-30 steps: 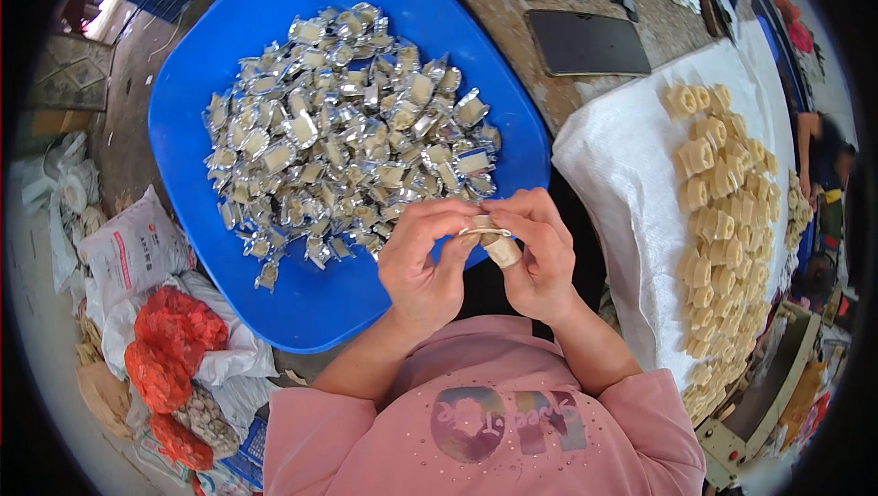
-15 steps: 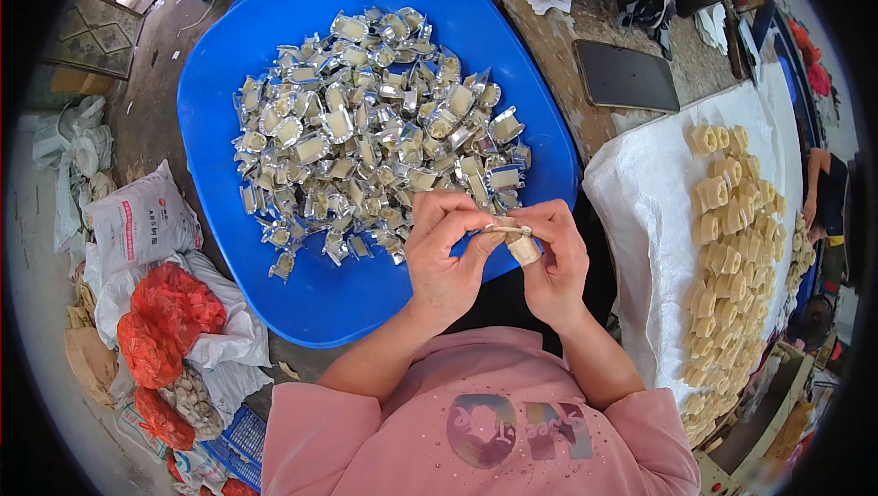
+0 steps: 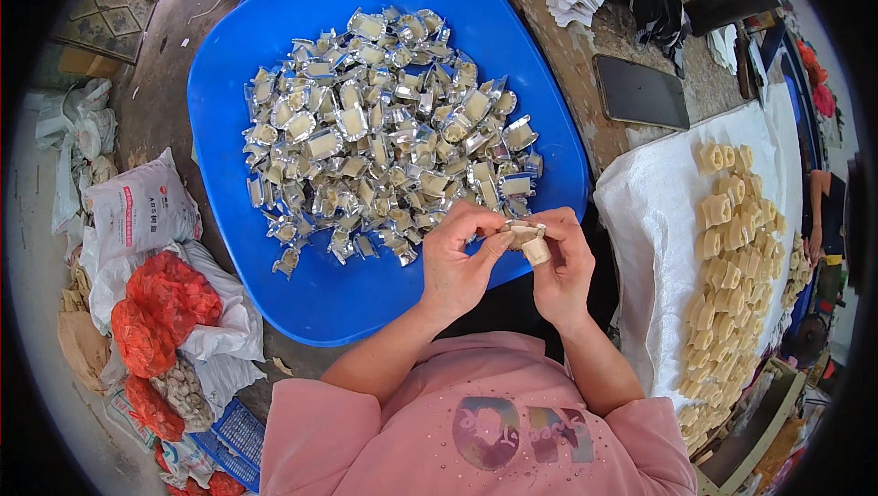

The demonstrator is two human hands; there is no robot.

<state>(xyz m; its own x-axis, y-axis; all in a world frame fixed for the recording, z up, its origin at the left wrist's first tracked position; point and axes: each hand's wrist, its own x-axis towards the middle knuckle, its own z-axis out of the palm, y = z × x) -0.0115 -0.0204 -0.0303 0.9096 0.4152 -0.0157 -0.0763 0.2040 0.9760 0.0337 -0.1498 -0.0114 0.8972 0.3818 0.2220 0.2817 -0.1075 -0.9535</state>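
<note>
Over the near right edge of a blue tub (image 3: 224, 194), both my hands meet at chest height around a small cream-coloured moulded piece (image 3: 536, 251). Thumb and fingertips of my left hand (image 3: 455, 263) pinch its left side. My right hand (image 3: 565, 269) grips the other side, the blocky end showing beside the thumb. A thin pale strip or rim runs across the top between the fingers; I cannot make out what it is. Inside the tub lies a heap of cream pieces with shiny silver edging (image 3: 366, 144).
Right of me, many bare cream pieces (image 3: 732, 249) lie on a white cloth (image 3: 640, 249). Beyond it a black phone (image 3: 642, 94) rests on a worn wooden table. Sacks (image 3: 146, 203) and red bags (image 3: 169, 299) stand at left. Another person's arm (image 3: 816, 217) shows at far right.
The view has shifted slightly, so the tub and table appear a little further right. My fingers have moved a bit on the cream piece, and more of its top now shows.
</note>
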